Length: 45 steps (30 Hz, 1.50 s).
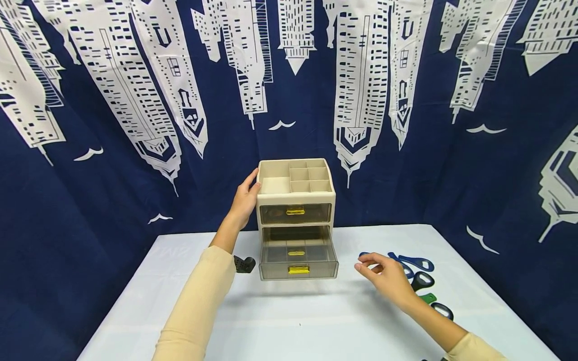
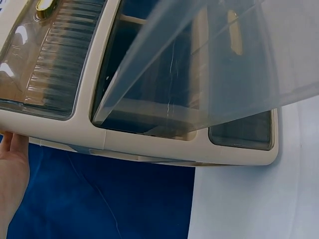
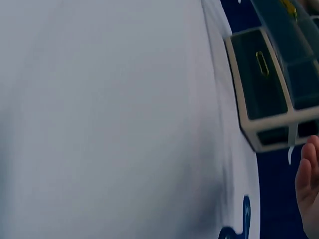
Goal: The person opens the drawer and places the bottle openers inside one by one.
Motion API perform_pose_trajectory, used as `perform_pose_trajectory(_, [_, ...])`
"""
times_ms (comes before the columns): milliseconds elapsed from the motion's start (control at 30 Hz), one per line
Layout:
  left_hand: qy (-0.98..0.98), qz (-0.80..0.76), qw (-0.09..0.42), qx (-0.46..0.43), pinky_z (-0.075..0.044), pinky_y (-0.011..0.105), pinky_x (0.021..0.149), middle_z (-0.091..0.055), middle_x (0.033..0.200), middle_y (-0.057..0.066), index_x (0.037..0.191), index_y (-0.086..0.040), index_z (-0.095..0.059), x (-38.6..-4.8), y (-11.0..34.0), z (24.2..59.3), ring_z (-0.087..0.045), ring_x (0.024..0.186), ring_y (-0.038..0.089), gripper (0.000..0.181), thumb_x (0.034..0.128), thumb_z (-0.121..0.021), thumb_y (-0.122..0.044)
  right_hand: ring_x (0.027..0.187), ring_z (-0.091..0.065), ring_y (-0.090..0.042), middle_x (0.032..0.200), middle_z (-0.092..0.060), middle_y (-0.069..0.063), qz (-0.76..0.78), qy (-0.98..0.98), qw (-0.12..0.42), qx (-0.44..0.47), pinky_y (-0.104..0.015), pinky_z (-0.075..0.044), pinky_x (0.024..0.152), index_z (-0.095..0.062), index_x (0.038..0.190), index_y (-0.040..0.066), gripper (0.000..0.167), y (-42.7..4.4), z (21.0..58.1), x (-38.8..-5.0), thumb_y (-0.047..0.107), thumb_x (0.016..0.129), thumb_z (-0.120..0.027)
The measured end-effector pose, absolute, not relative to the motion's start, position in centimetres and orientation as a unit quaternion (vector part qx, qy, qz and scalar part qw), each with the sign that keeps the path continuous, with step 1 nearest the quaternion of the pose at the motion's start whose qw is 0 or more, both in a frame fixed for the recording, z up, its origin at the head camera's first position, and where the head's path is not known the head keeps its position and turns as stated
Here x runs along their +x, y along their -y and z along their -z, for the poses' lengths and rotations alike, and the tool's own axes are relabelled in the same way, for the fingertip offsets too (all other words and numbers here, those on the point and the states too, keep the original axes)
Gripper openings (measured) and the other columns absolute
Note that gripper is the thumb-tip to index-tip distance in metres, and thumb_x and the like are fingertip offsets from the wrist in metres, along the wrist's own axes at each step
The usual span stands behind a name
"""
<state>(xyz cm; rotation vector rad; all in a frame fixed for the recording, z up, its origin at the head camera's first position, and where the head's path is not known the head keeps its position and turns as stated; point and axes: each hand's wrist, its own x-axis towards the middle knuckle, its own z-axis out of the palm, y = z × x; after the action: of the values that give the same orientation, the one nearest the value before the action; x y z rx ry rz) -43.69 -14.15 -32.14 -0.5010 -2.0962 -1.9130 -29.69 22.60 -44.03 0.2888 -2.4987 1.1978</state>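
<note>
A cream organizer [image 1: 295,198] with smoky clear drawers and gold handles stands at the table's back. Its middle drawer [image 1: 299,271] is pulled out and looks empty; the top drawer [image 1: 271,214] is closed. My left hand [image 1: 244,200] rests against the organizer's upper left side, and in the left wrist view the hand [image 2: 14,174] touches its edge. To the right of the drawer, my right hand [image 1: 389,280] hangs in the air with fingers bent loosely, holding nothing; the right wrist view shows part of that hand [image 3: 310,184] at the edge.
Blue-handled tools [image 1: 417,262], black-handled ones [image 1: 422,281] and a green handle [image 1: 428,298] lie on the right of the white table [image 1: 289,326]. A black object [image 1: 244,264] lies left of the organizer. Behind hangs a navy curtain [image 1: 298,135] with white buildings.
</note>
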Motion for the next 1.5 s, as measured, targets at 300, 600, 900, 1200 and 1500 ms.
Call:
perform_pose_trajectory(300, [0.720,0.660,0.122,-0.173,-0.033,0.046,0.116,-0.029,0.166,0.012,0.165,-0.016,-0.030,-43.7,14.0,32.1,-0.038,0.145,0.028,0.054,0.1120,-0.041,-0.015,0.096,-0.067,-0.026,0.109,-0.072,-0.010,-0.339,0.921,0.149,0.116,-0.037,-0.053,0.071,-0.071,0.124,0.002,0.042,-26.4,45.8,-31.1,0.026,0.092,-0.082])
perform_pose_trajectory(600, [0.718,0.662,0.129,-0.173,-0.034,0.049,0.114,-0.029,0.166,0.013,0.165,-0.014,-0.030,-43.6,14.1,32.2,-0.040,0.143,0.031,0.054,0.1115,-0.041,-0.013,0.098,-0.066,-0.032,0.113,-0.070,-0.015,-0.293,0.941,0.131,0.107,-0.045,-0.057,0.074,-0.070,0.125,-0.004,0.053,-29.1,47.2,-31.3,0.033,0.089,-0.084])
perform_pose_trajectory(900, [0.713,0.667,0.126,-0.174,-0.035,0.048,0.114,-0.030,0.166,0.013,0.165,-0.015,-0.030,-43.6,14.2,32.3,-0.041,0.142,0.031,0.055,0.1115,-0.041,-0.013,0.095,-0.063,-0.034,0.104,-0.067,-0.017,-0.230,0.963,0.088,0.110,-0.054,-0.053,0.081,-0.064,0.123,-0.018,0.069,-30.1,48.0,-31.2,0.030,0.079,-0.091])
perform_pose_trajectory(1200, [0.717,0.664,0.125,-0.174,-0.033,0.049,0.115,-0.029,0.166,0.012,0.165,-0.016,-0.029,-43.6,14.2,32.3,-0.038,0.145,0.029,0.055,0.1119,-0.041,-0.014,0.101,-0.064,-0.034,0.106,-0.069,-0.016,-0.271,0.960,0.035,0.053,-0.054,-0.052,0.087,-0.065,0.122,-0.017,0.062,-30.3,47.7,-32.1,0.023,0.080,-0.089])
perform_pose_trajectory(1500, [0.713,0.667,0.126,-0.176,-0.032,0.047,0.116,-0.027,0.167,0.012,0.165,-0.013,-0.028,-43.4,14.0,32.2,-0.035,0.147,0.029,0.055,0.1115,-0.042,-0.014,0.107,-0.063,-0.036,0.114,-0.071,-0.019,-0.314,0.948,0.042,0.031,-0.055,-0.050,0.093,-0.065,0.127,-0.012,0.062,-30.4,48.2,-31.9,0.017,0.077,-0.086])
